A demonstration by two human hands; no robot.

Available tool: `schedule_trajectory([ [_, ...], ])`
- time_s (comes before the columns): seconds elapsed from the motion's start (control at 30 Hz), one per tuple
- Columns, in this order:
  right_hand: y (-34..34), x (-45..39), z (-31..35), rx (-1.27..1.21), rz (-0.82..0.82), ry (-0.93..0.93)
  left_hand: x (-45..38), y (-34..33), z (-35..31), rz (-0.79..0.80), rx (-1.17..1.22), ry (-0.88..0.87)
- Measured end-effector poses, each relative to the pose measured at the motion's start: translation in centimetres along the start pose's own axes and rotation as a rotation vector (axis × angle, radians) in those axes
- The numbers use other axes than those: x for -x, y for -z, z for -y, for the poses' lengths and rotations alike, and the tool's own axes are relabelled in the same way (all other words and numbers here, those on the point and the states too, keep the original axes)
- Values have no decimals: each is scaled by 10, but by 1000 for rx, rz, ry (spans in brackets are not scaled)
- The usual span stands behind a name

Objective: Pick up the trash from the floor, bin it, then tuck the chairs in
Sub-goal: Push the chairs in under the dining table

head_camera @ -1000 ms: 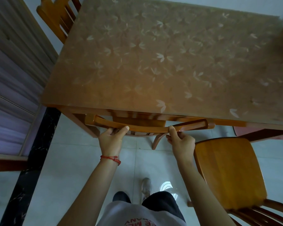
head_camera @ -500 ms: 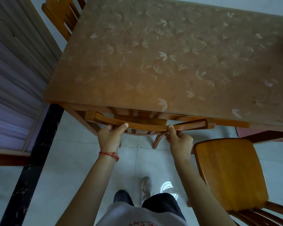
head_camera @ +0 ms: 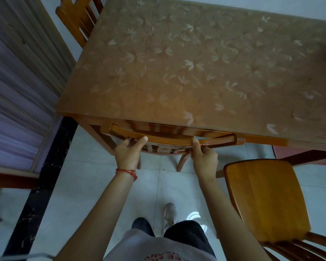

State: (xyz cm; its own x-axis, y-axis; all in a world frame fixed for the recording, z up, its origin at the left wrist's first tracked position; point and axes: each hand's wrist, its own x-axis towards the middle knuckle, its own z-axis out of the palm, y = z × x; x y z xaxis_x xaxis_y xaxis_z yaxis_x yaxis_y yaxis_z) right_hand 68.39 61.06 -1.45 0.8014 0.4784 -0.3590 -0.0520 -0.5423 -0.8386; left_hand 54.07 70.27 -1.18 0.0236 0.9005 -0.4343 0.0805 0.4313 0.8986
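— Where is the chair being dealt with?

— The near chair sits pushed in under the front edge of the bench; its seat is hidden beneath the top, and only the curved top rail, a few back slats and two legs show below the edge.

— And the hands?

— Both are on that top rail. The left hand has its thumb lying along the rail's near face, with the fingers curled under and behind it, so it grips the rail. A red string bracelet circles that wrist.

— The right one?

— The right hand holds the rail a little to the right of its middle, thumb up against the wood and the other fingers curled round underneath. The two hands are near each other, apart, not touching.

— Any other chairs?

— A second chair stands to the right, well out from the bench, its whole seat showing and its back slats at the lower right corner of the view. A third chair is at the bench's far left corner, only its slatted back visible.

— What about the floor?

— Pale tiles, with a dark marbled strip running along the left beside a purple-grey curtain. One shoe of the person shows between the arms, above dark trousers and a light shirt hem. The bench top carries a leaf-patterned cover.
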Motion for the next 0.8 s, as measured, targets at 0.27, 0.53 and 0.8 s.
schedule_trajectory([
  [0.27, 19, 25, -6, 177, 28, 151, 22, 19, 10, 76, -334, -230],
  [0.53, 46, 74, -47, 525, -36, 293, 48, 36, 33, 340, -841, -617],
  [0.8, 83, 131, -102, 694, -184, 170, 76, 24, 52, 583, -1222, -951],
])
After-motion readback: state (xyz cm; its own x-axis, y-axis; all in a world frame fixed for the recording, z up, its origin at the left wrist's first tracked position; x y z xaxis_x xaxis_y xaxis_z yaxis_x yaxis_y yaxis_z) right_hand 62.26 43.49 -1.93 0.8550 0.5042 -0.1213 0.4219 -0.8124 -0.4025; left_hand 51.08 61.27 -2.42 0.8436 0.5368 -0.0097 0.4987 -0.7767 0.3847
